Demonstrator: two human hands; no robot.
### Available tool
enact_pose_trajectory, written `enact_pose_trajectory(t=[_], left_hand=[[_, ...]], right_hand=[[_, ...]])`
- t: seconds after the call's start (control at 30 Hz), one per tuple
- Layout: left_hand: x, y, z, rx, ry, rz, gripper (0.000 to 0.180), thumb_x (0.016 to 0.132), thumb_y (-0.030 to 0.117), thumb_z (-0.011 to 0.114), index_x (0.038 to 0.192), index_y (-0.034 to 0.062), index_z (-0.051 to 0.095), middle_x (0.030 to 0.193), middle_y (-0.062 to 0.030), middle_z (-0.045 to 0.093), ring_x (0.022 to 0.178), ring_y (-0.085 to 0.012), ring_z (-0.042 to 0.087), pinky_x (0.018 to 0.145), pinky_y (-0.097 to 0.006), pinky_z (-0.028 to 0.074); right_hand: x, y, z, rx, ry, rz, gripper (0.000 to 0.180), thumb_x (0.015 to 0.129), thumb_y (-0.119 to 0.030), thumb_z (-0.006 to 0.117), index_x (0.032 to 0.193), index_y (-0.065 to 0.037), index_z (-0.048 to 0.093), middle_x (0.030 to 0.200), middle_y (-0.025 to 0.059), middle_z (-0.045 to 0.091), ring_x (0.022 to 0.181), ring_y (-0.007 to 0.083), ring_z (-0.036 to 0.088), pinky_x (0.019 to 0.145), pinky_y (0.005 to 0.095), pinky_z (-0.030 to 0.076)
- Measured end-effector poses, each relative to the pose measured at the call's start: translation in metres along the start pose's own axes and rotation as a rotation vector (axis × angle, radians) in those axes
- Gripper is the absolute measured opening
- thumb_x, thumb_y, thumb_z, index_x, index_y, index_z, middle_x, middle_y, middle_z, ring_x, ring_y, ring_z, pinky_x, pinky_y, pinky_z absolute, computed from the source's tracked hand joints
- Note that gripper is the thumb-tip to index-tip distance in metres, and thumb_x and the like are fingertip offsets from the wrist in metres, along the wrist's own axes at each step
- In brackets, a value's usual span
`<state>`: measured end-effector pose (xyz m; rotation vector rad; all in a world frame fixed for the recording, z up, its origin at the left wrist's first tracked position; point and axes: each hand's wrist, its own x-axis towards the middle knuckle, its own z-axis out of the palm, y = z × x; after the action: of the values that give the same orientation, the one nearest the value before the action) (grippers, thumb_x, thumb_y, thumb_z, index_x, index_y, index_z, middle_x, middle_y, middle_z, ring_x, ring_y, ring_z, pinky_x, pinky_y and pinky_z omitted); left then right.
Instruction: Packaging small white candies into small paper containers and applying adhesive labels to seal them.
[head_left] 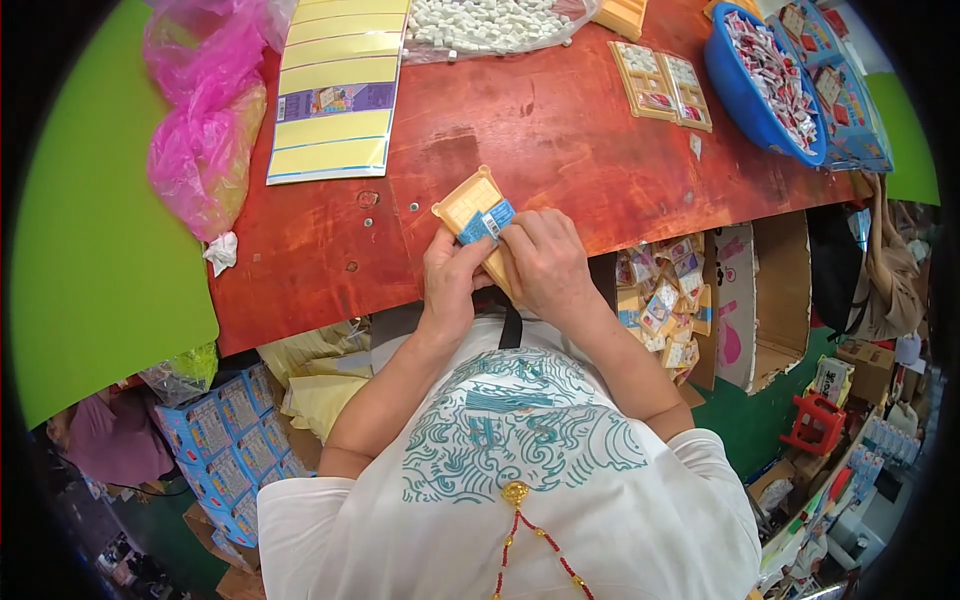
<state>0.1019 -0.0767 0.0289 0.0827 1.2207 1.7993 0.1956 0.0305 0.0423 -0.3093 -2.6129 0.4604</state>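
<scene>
Close to the table's near edge, I hold a small tan plastic case (470, 203) tilted between both hands. My left hand (450, 275) grips its lower left side, with the thumb lying across the case near a blue label (487, 222). On the other side, my right hand (547, 250) is closed, its fingertips pressed against the label's right edge and the case. The lower part of the case is partly covered by my fingers. Beyond my left hand lies a yellow sheet (332, 150) bearing a purple printed strip (335, 100).
White cubes (490, 25) lie heaped on clear plastic. An open tan case (665, 85) holds white pieces. Small packets (770, 75) fill a blue basin (722, 100). A pink bag (195, 130) sits left. Below the edge, filled cases (660, 305) are piled. Another person's arm (880, 235) shows right.
</scene>
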Motion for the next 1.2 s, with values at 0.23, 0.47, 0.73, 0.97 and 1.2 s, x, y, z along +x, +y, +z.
enact_pose_trajectory(t=[0.23,0.47,0.73,0.97,1.2], left_hand=[[0.002,0.000,-0.001,0.029,-0.007,-0.023,0.029,0.089,0.010,0.054,0.117,0.0034,0.050,0.101,-0.0066,0.061,0.085,-0.0133,0.065,0.069,-0.029,0.058],[0.000,0.000,0.002,0.037,-0.050,0.008,0.034,0.085,0.008,0.052,0.118,0.0020,0.050,0.101,-0.0052,0.061,0.087,-0.0123,0.063,0.072,-0.029,0.055],[0.003,-0.002,0.002,0.093,-0.062,0.045,0.034,0.084,0.006,0.051,0.118,0.0007,0.053,0.103,-0.0061,0.062,0.091,-0.0120,0.061,0.078,-0.028,0.052],[0.005,-0.006,0.000,0.119,-0.054,0.085,0.033,0.083,0.004,0.050,0.115,-0.0004,0.055,0.103,-0.0055,0.062,0.093,-0.0110,0.059,0.083,-0.028,0.048],[0.006,-0.006,0.000,0.153,-0.048,0.083,0.029,0.084,0.005,0.052,0.112,-0.0009,0.055,0.099,-0.0050,0.062,0.088,-0.0100,0.059,0.078,-0.026,0.049]], right_hand=[[-0.005,0.005,0.009,0.165,0.075,0.106,0.009,0.078,0.001,0.062,0.086,-0.001,0.058,0.083,0.0119,0.058,0.077,0.0308,0.059,0.064,0.0363,0.048],[-0.011,0.014,0.008,0.557,0.087,0.424,0.002,0.083,0.001,0.061,0.085,0.002,0.060,0.073,0.0050,0.058,0.062,0.0101,0.054,0.056,0.0241,0.044],[-0.016,0.022,0.010,0.861,0.057,0.603,0.002,0.085,-0.002,0.063,0.086,0.000,0.061,0.077,-0.0032,0.058,0.067,0.0022,0.049,0.058,0.0197,0.041],[-0.008,0.010,-0.001,0.519,0.045,0.369,0.006,0.082,-0.001,0.062,0.087,0.002,0.059,0.077,0.0083,0.057,0.066,0.0149,0.056,0.060,0.0270,0.046],[-0.005,-0.002,-0.004,0.142,0.033,0.127,0.017,0.080,-0.001,0.062,0.095,0.001,0.055,0.089,0.0152,0.056,0.072,0.0319,0.060,0.065,0.0393,0.050]])
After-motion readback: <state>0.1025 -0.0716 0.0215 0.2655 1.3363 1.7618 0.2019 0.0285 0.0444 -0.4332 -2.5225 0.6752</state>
